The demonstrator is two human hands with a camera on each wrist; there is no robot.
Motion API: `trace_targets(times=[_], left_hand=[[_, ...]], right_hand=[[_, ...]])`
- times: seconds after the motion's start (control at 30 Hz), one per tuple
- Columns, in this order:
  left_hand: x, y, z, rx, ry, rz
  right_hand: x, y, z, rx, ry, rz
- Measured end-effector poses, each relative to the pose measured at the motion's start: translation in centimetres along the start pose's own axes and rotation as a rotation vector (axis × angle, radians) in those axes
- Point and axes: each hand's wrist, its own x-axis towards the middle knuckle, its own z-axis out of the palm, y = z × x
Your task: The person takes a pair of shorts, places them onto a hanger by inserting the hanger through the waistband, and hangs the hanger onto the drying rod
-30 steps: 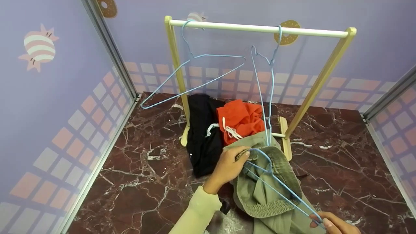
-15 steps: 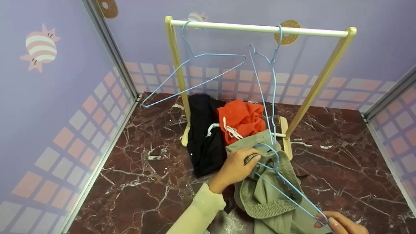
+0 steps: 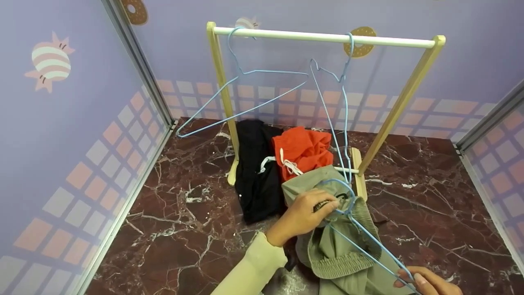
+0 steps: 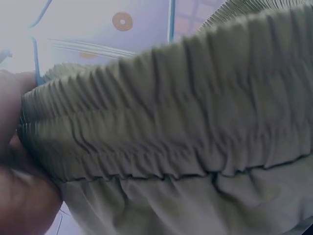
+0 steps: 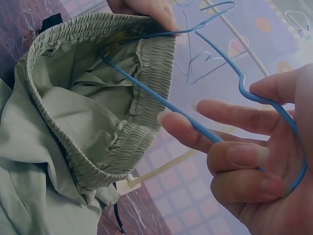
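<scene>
My left hand (image 3: pixel 305 211) pinches the gathered elastic waistband of a pair of olive-green pants (image 3: pixel 344 264). A blue wire hanger (image 3: pixel 380 243) lies partly inside the waist opening, its hook near my left fingertips. At the lower right, my right hand (image 3: pixel 430 282) holds the hanger's other end. In the right wrist view, the fingers (image 5: pixel 239 154) curl round that end, and the hanger's lower bar runs into the waistband (image 5: pixel 154 73). Ribbed waistband (image 4: pixel 171 103) fills much of the left wrist view, with part of my hand at its left edge.
A wooden rack with a white rail (image 3: pixel 286 33) stands behind. Two blue hangers hang from it, one at left (image 3: pixel 245 110) and one at right (image 3: pixel 346 106). Black folded clothing (image 3: pixel 258 176) and an orange garment with white drawstring (image 3: pixel 305 147) lie beneath, on a dark marbled surface (image 3: pixel 163 229).
My left hand has moved right and slightly down with the waistband, closer to the hanger's hook. The held hanger has shifted a little right. My right hand keeps its hold.
</scene>
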Motion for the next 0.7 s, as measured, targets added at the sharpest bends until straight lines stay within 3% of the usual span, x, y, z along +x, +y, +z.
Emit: trace_targets(times=[0.2, 0.4, 0.7], left_hand=[[-0.1, 0.2, 0.4, -0.007, 0.001, 0.064], [-0.1, 0.4, 0.4, 0.000, 0.001, 0.092], [-0.1, 0.6, 0.5, 0.034, 0.031, 0.102]], right_hand=[[0.1, -0.6, 0.1, 0.063, 0.001, 0.069], [0.0, -0.9, 0.4, 0.073, 0.024, 0.071], [0.1, -1.9, 0.4, 0.027, -0.029, -0.018]])
